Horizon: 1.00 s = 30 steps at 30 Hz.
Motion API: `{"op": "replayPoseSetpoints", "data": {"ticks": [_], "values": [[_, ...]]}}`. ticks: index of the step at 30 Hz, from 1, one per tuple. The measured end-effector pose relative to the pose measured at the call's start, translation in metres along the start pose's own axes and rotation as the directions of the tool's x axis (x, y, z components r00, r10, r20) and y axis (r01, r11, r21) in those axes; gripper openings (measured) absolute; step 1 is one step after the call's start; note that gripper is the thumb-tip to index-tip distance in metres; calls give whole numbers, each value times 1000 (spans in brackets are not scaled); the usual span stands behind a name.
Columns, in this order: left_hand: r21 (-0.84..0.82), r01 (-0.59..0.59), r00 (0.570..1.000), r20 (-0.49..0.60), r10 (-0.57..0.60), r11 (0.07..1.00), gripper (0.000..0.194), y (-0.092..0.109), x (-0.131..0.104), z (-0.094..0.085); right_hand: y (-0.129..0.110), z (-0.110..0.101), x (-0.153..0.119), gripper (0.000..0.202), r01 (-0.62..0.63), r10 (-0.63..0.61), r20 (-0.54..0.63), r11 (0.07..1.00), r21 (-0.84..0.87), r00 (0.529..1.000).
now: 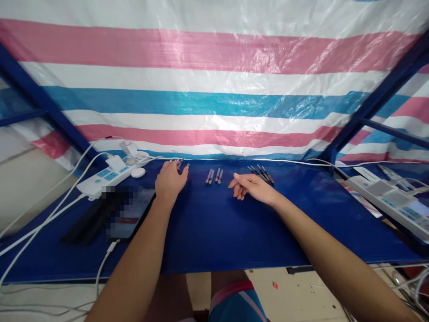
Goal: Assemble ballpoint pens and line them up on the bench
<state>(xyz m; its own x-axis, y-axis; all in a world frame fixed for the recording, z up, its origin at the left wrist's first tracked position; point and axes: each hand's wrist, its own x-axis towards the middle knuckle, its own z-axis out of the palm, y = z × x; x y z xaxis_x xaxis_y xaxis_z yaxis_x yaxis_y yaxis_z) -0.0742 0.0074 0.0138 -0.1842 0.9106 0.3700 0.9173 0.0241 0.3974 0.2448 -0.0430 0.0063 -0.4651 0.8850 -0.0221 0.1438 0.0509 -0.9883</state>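
Several slim pens or pen parts lie on the blue tabletop (208,223). Two small pairs of clear and dark pieces (213,176) sit side by side between my hands. My left hand (170,180) rests at the back of the table over some small dark pieces (182,164), thumb and fingers apart; its fingertips partly cover them. A group of dark pens (265,175) lies slanted just behind my right hand (250,187). That hand hovers palm inward with loosely curled fingers and nothing visible in it.
On the left, a white power strip (107,176) with plugs and cables stands beside a tablet or phone (129,219). Another power strip (392,203) lies at the right edge. A striped sheet (214,103) hangs behind, between blue frame posts.
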Motion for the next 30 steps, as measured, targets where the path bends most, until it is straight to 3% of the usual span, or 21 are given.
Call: {"op": "replayPoseSetpoints", "data": {"ticks": [3, 6, 9, 16, 21, 25, 30], "values": [[-100, -169, 985, 14, 171, 981, 33, 8, -5, 7, 2, -1, 1, 65, 13, -13, -6, 1000, -12, 1000], [-235, -344, 925, 83, 372, 909, 27, 18, -10, 19, 5, -1, 3, 63, 20, -20, -8, 999, -28, 1000], [-305, -400, 881, 132, 454, 864, 26, 26, -16, 28, 6, -1, 4, 61, 28, -28, -3, 999, -43, 1000], [-211, -321, 918, 172, 359, 923, 29, 31, -21, 30, 0, -5, 3, 56, 64, -72, -48, 986, -153, 996], [-93, -269, 937, 205, 283, 959, 32, 34, -20, 28, -1, -24, 3, 53, 88, -148, -197, 955, -285, 969], [13, -245, 949, 208, 237, 969, 32, 36, -17, 24, 0, -46, 1, 51, 36, -219, -337, 881, -472, 916], [112, -183, 967, 200, 158, 977, 38, 30, -12, 15, 2, -73, -5, 42, -169, -346, -497, 662, -731, 796]]}}
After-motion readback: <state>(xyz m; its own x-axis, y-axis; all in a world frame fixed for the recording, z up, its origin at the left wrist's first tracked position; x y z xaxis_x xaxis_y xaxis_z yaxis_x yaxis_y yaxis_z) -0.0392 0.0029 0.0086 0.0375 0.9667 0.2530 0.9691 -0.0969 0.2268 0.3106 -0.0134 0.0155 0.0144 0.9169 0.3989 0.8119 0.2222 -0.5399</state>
